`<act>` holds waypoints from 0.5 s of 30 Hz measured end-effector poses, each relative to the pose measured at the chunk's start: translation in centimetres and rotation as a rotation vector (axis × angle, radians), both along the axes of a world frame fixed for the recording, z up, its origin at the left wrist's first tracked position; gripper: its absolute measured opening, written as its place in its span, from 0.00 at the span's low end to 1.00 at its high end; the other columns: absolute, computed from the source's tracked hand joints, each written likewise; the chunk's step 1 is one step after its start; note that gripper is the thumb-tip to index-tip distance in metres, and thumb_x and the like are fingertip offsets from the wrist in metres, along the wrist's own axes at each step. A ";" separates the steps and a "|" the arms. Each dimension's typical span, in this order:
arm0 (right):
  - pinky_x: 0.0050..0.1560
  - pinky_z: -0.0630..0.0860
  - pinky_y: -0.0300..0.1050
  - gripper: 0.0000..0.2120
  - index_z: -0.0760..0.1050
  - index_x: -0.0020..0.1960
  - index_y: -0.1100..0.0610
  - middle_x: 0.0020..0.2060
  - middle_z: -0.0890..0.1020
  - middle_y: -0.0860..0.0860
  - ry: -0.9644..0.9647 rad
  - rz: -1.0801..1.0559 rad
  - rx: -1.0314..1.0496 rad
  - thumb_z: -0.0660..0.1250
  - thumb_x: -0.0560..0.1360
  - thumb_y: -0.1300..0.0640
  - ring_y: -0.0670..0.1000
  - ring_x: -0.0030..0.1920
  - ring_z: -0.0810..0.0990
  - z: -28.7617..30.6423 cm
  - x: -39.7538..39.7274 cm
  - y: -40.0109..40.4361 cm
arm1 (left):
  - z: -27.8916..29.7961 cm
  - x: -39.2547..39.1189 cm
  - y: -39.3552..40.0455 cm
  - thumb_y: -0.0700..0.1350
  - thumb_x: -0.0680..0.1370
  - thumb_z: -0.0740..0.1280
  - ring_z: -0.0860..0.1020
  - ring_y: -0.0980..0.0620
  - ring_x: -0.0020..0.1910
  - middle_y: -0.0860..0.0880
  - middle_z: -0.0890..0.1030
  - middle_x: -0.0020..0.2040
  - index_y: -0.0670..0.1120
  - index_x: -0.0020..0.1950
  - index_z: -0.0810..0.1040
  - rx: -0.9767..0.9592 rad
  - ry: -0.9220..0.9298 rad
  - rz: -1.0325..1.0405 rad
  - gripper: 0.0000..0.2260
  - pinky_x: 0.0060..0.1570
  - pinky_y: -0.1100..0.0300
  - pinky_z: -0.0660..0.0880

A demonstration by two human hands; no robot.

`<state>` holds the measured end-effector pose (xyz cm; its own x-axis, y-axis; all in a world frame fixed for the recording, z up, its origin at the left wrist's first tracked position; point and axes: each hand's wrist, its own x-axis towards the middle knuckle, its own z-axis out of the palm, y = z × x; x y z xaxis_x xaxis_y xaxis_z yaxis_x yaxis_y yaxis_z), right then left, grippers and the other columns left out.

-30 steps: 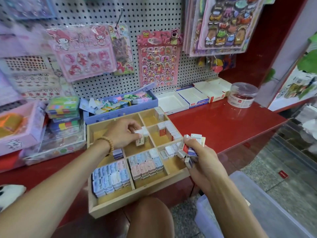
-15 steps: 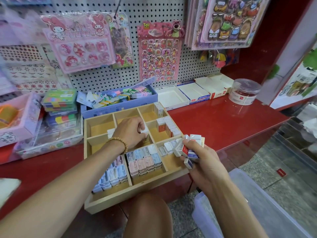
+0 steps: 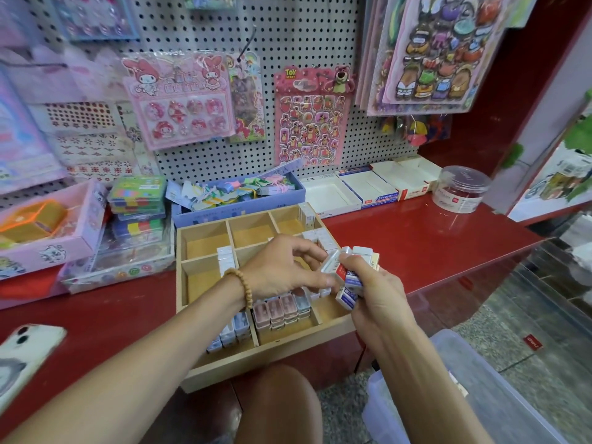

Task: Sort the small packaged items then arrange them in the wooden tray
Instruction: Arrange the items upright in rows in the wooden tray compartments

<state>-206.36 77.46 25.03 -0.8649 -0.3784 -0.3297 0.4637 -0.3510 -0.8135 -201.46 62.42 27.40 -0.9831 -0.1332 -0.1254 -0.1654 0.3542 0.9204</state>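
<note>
Right hand (image 3: 373,296) grips bunch of small boxes (image 3: 352,269); left hand (image 3: 282,270) pinches one, above wooden tray (image 3: 205,241).

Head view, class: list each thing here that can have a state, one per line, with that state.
Wooden tray: on the red counter, some compartments filled, the back ones bare.
Right hand: grip closed round a bunch of small packets.
Left hand: fingers reaching to the bunch; whether they pinch a packet is unclear.
Clear jar: lid on.
White boxes: open.
Phone: lying back up.
</note>
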 end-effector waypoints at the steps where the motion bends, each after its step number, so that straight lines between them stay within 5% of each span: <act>1: 0.36 0.84 0.49 0.07 0.80 0.51 0.69 0.41 0.84 0.65 0.002 0.003 0.004 0.71 0.74 0.68 0.58 0.35 0.84 0.1 -0.1 0.0 | 0.0 -0.1 -0.1 0.40 0.70 0.77 0.82 0.52 0.36 0.50 0.82 0.38 0.43 0.52 0.83 0.010 -0.010 0.009 0.11 0.31 0.64 0.76; 8: 0.27 0.75 0.41 0.03 0.78 0.45 0.64 0.30 0.80 0.57 0.003 -0.001 0.065 0.71 0.73 0.67 0.50 0.26 0.77 -0.1 -1.9 0.2 | -0.6 -2.3 -1.1 0.32 0.74 0.70 0.84 0.49 0.37 0.41 0.84 0.39 0.37 0.52 0.81 0.259 -0.033 0.166 0.07 0.31 0.65 0.78; 15: 0.30 0.78 0.42 0.06 0.77 0.45 0.61 0.31 0.81 0.54 0.003 0.000 0.008 0.74 0.71 0.66 0.49 0.28 0.79 -0.5 -4.9 0.9 | -1.0 -8.3 -5.3 0.32 0.74 0.70 0.81 0.49 0.36 0.44 0.80 0.38 0.39 0.54 0.80 -0.062 0.034 0.304 0.10 0.37 0.60 0.80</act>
<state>-211.30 78.33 24.50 -0.8660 -0.3758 -0.3299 0.4610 -0.3444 -0.8178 -209.73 57.10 26.42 -0.9003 -0.4286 -0.0760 -0.2423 0.3485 0.9055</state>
